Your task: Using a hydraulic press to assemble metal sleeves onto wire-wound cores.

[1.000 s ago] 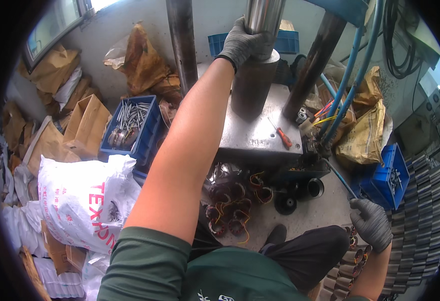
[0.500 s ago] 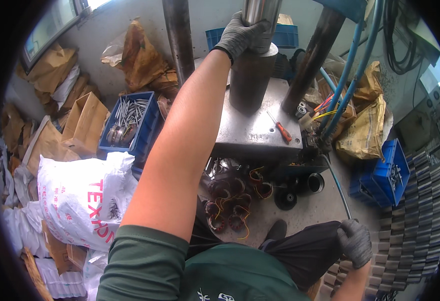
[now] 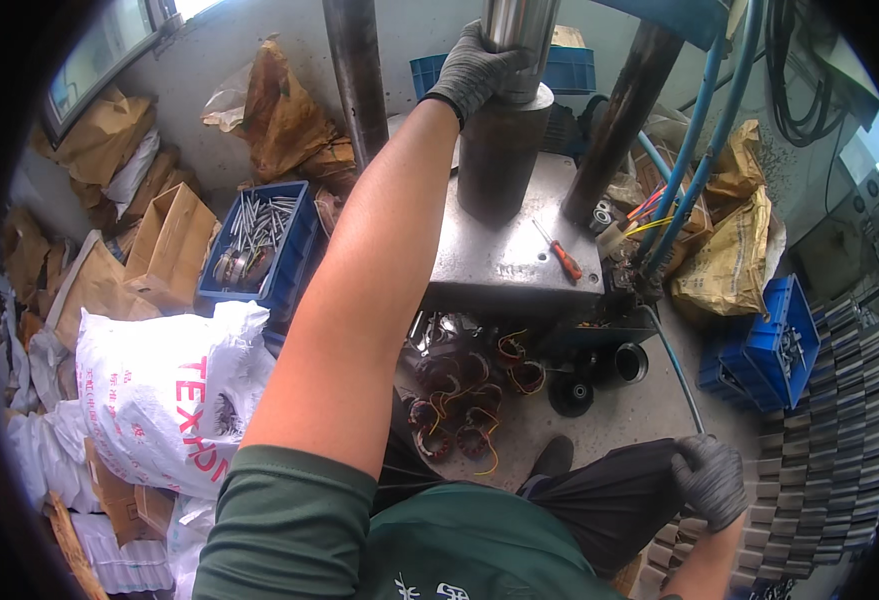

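Note:
My left hand (image 3: 477, 72), in a grey knit glove, is closed around the lower part of a shiny metal cylinder (image 3: 521, 25). That cylinder stands on a thicker, dark steel cylinder (image 3: 502, 165), which rests upright on a steel press table (image 3: 454, 262). Down at the right, beside my knee, my gloved right hand (image 3: 709, 482) is wrapped round the end of a long thin lever (image 3: 681, 375). An orange-handled screwdriver (image 3: 565, 262) lies on the table, right of the dark cylinder.
Thick steel columns (image 3: 356, 85) flank the press, with blue hoses (image 3: 704, 120) at right. Copper-wound stators (image 3: 474, 430) lie on the floor beneath. Left are a blue bin (image 3: 294, 245) of metal shafts and a white sack (image 3: 149, 390). Stacked metal parts (image 3: 829, 450) and another blue bin (image 3: 784, 340) stand right.
Very little differs. My right hand and the lever have shifted slightly upward, while my left hand stays closed on the shiny metal cylinder.

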Demonstrator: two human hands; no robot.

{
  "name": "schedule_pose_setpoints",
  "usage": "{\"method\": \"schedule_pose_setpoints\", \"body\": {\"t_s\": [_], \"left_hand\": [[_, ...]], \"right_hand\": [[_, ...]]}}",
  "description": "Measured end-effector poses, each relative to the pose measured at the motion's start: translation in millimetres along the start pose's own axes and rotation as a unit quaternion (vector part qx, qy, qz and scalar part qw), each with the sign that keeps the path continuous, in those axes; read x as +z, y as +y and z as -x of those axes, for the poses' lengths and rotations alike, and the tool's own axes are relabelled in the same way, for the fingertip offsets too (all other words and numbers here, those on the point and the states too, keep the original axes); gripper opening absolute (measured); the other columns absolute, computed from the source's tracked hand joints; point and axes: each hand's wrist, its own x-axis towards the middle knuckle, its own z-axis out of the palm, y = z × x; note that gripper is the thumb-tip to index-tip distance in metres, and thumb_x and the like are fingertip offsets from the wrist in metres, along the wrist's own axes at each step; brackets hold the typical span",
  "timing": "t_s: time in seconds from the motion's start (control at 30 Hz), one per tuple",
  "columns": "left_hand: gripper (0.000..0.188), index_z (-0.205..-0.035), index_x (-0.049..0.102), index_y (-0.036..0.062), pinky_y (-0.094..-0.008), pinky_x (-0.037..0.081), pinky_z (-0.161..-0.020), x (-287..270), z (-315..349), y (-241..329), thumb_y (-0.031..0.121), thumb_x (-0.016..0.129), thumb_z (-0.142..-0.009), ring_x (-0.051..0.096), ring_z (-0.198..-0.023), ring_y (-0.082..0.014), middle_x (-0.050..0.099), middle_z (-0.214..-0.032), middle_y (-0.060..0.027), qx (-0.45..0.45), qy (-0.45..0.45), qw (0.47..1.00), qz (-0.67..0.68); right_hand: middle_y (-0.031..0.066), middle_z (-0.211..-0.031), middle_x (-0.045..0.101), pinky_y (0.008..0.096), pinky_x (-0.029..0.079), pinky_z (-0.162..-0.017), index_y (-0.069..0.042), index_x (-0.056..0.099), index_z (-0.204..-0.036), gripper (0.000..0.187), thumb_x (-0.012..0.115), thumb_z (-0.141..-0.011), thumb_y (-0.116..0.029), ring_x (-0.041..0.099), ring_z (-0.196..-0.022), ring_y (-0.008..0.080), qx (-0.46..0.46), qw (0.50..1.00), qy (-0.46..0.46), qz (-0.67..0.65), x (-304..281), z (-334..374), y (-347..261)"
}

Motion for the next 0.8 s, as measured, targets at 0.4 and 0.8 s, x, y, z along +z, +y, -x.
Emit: {"method": "schedule_pose_setpoints", "body": {"t_s": [0.4,0.8], "left_hand": [[0.094,-0.142,0.052,0.0008,-0.0386,0.056,-0.102,-0.9,2.4,4.3,0.043,0.094,-0.070,0.069,-0.115,-0.0286,0.069,-0.125,-0.0191,0.002,-0.002,1.000,-0.003],[0.097,-0.134,0.056,-0.0057,-0.0379,0.056,-0.098,-8.6,15.6,15.5,0.054,0.092,-0.067,0.071,-0.109,-0.0283,0.071,-0.118,-0.0202,-0.025,-0.007,0.998,-0.065]], "right_hand": [[0.0216,-0.106,0.074,0.0450,0.059,-0.087,-0.002,0.076,-0.112,0.030,0.070,-0.084,-0.011,0.073,-0.094,0.0405,-0.011,0.998,-0.051,-0.042,-25.0,-11.9,10.2],[0.0230,-0.102,0.075,0.0459,0.059,-0.088,0.000,0.076,-0.108,0.025,0.069,-0.086,-0.008,0.073,-0.097,0.0417,-0.017,0.996,-0.003,-0.087,-30.7,-18.3,11.5]]}}
